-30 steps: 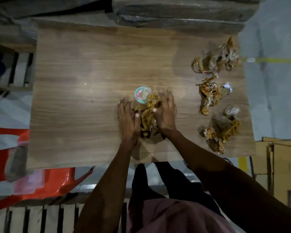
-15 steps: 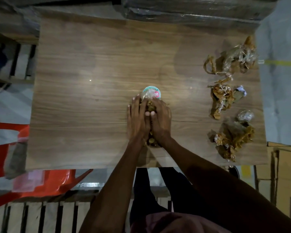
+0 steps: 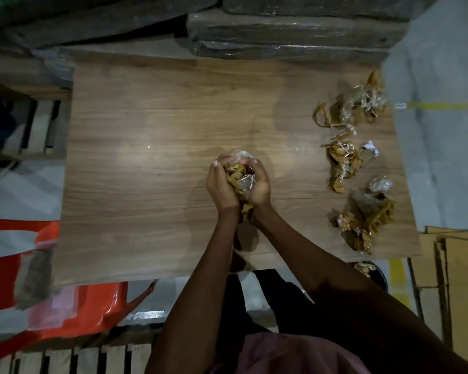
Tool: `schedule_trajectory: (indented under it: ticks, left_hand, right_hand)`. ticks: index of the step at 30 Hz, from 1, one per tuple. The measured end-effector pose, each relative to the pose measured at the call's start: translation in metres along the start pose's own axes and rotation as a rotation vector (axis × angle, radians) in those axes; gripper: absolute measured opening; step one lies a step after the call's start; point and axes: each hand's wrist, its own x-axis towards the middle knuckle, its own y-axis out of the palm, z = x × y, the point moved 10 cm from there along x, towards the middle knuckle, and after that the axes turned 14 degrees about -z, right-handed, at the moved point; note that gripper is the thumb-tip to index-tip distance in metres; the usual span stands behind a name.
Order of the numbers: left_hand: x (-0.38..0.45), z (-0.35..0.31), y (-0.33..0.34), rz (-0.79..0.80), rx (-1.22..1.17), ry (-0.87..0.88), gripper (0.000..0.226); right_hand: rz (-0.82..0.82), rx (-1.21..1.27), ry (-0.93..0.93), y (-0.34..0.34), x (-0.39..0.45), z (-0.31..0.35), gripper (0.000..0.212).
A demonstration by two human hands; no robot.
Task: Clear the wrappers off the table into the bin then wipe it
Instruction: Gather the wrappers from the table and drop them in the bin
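- Nearest to us, both forearms reach out from the bottom edge over the wooden table point(image 3: 152, 184).
- We've got the left hand point(image 3: 222, 182) and the right hand point(image 3: 260, 184) cupped together, fingers curled in around 1 bundle of wrappers point(image 3: 238, 182) at the table's middle.
- That bundle is crumpled golden-brown film mixed with clear, shiny plastic; a tail of it hangs out below the heels of the hands.
- A clear, rounded bit of plastic point(image 3: 241, 154) pokes out just past the fingertips; we can't tell whether it's in the grip or only touching it.
- Off to the right we count 3 more piles along the table's right edge, well apart from the hands.
- The near pile point(image 3: 362, 220) is brown and clear film with a silvery crumpled ball at its far end.
- The middle pile point(image 3: 341, 163) is brown with white strands and a small white scrap beside it.
- The far pile point(image 3: 357, 103) is clear film with brown strips looping out to the left.
- Just below the table's near right corner we glimpse a dark round bin point(image 3: 373, 273) with wrapper scraps at its rim.
- No writing or brand can be read on any wrapper; it's too dim and creased.
- An orange plastic chair point(image 3: 73, 311) sits near left, cardboard boxes point(image 3: 457, 279) near right.
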Motion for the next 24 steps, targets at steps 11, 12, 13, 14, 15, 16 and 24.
schedule_trajectory:
  ticks: [11,12,13,14,15,16,24]
  left_hand:
    - [-0.094,-0.061,0.044,0.091,0.09,-0.055,0.045]
    - [-0.106,-0.061,0.048,0.112,0.119,-0.053,0.045]
    - [-0.118,-0.062,0.053,0.133,0.139,-0.052,0.045]
    - [-0.13,-0.062,0.057,0.156,0.15,-0.047,0.046]
    - [-0.144,-0.064,0.062,0.183,0.167,-0.026,0.046]
    - [-0.158,-0.066,0.067,0.217,0.188,0.002,0.046]
    - [-0.263,-0.044,0.104,0.458,0.344,0.057,0.044]
  right_hand:
    - [-0.239,0.548,0.376,-0.095,-0.048,0.053,0.057]
    - [-0.259,0.56,0.383,-0.109,-0.055,0.055,0.044]
    - [-0.277,0.586,0.398,-0.124,-0.061,0.055,0.034]
    - [-0.297,0.608,0.409,-0.138,-0.066,0.055,0.029]
    - [-0.318,0.622,0.419,-0.153,-0.07,0.053,0.028]
    - [-0.343,0.627,0.433,-0.168,-0.075,0.053,0.029]
    - [-0.582,0.774,0.491,-0.274,-0.104,0.03,0.043]
